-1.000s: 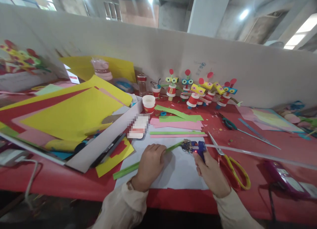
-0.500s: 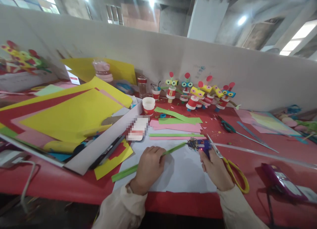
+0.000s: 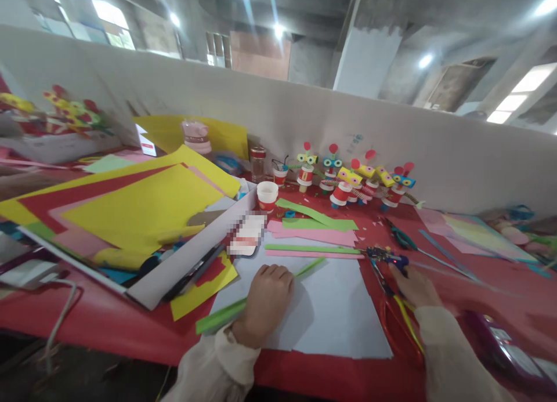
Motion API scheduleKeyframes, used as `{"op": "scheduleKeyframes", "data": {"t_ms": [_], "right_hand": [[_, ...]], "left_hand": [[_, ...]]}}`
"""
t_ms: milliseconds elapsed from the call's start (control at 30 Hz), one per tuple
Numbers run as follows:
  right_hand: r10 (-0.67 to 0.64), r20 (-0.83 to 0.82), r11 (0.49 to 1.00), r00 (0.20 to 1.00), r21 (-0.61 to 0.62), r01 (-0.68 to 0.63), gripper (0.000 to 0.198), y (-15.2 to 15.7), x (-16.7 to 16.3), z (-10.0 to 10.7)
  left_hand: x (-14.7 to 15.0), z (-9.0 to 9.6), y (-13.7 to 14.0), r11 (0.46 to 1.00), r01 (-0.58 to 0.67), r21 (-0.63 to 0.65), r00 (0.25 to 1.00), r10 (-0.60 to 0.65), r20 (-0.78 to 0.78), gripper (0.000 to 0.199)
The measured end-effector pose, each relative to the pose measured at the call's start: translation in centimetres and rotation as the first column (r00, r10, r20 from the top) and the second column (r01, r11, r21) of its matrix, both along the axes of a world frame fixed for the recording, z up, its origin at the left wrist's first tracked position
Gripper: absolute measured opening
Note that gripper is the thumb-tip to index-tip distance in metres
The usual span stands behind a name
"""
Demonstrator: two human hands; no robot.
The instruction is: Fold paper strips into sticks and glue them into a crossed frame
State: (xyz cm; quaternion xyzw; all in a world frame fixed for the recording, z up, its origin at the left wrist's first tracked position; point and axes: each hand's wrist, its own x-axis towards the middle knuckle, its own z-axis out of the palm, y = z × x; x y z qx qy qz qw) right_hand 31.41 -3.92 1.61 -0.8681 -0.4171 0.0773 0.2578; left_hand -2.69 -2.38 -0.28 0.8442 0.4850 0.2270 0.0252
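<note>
On the white paper sheet (image 3: 331, 309), my left hand (image 3: 267, 300) rests closed on a folded green paper strip (image 3: 221, 316). One narrow end of that strip sticks out past my fingers to the upper right. My right hand (image 3: 413, 283) is at the sheet's right side, wrapped round a blue glue gun (image 3: 385, 256) with a small red light. Its nozzle points left, close to the ends of a flat green strip (image 3: 313, 249) and a pink strip (image 3: 313, 254). Scissors with yellow handles (image 3: 407, 318) lie just under my right hand, partly blurred.
Several cup figures (image 3: 343, 190) stand along the grey partition. White paper cups (image 3: 267, 194) and a pixelated white object (image 3: 248, 234) sit behind the sheet. At left is a box with coloured paper (image 3: 126, 210). Green-handled pliers (image 3: 400, 236) and a purple device (image 3: 500, 347) lie right.
My right hand and the glue gun have moved right, away from the strip in my left hand. The left hand stays on the strip. The camera view has shifted slightly.
</note>
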Motion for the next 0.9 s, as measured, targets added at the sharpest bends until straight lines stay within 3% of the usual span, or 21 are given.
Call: {"op": "scheduleKeyframes", "data": {"t_ms": [100, 167, 200, 267, 300, 367, 467, 567, 700, 900], "right_hand": [[0.038, 0.127, 0.984, 0.991, 0.169, -0.060, 0.030, 0.0, -3.2, 0.3], [0.325, 0.038, 0.883, 0.945, 0.345, -0.318, 0.037, 0.6, -7.3, 0.6], [0.460, -0.107, 0.828, 0.881, 0.410, -0.382, 0.040, 1.1, -9.6, 0.8], [0.626, -0.462, 0.770, 0.628, 0.489, -0.409, 0.042, 2.3, -14.1, 1.1], [0.659, -0.557, 0.750, 0.506, 0.535, -0.388, 0.040, 3.0, -15.9, 1.1], [0.675, -0.639, 0.738, 0.370, 0.592, -0.324, 0.034, 4.3, -18.4, 1.1], [0.646, -0.676, 0.761, 0.355, 0.608, -0.226, 0.027, 5.6, -19.3, 0.5], [0.592, -0.738, 0.804, 0.324, 0.570, -0.170, 0.024, 5.8, -19.0, -0.4], [0.581, -0.775, 0.814, 0.250, 0.558, -0.160, 0.020, 5.5, -19.4, -1.1], [0.513, -0.791, 0.851, 0.335, 0.521, -0.072, 0.022, 5.5, -19.5, -0.8]], "left_hand": [[-0.2, 1.5, 1.4, 0.995, -0.026, -0.095, 0.959, 0.051, 0.278, 0.018], [-0.2, 2.7, 2.7, 0.987, 0.025, -0.161, 0.909, 0.044, 0.414, 0.020], [-0.1, 3.3, 3.3, 0.979, 0.063, -0.195, 0.886, 0.035, 0.463, 0.021], [0.2, 4.1, 4.4, 0.948, 0.161, -0.274, 0.837, 0.016, 0.548, 0.021], [0.4, 4.4, 4.9, 0.924, 0.218, -0.314, 0.809, 0.009, 0.588, 0.021], [0.7, 4.6, 5.6, 0.876, 0.311, -0.368, 0.759, 0.004, 0.651, 0.021], [0.9, 4.3, 6.1, 0.856, 0.351, -0.379, 0.744, -0.008, 0.668, 0.014], [0.7, 3.8, 6.2, 0.873, 0.303, -0.383, 0.766, 0.016, 0.643, 0.014], [0.4, 3.4, 6.2, 0.885, 0.235, -0.402, 0.790, 0.067, 0.610, 0.023], [0.4, 3.2, 6.3, 0.891, 0.207, -0.404, 0.822, 0.065, 0.565, 0.026]]}}
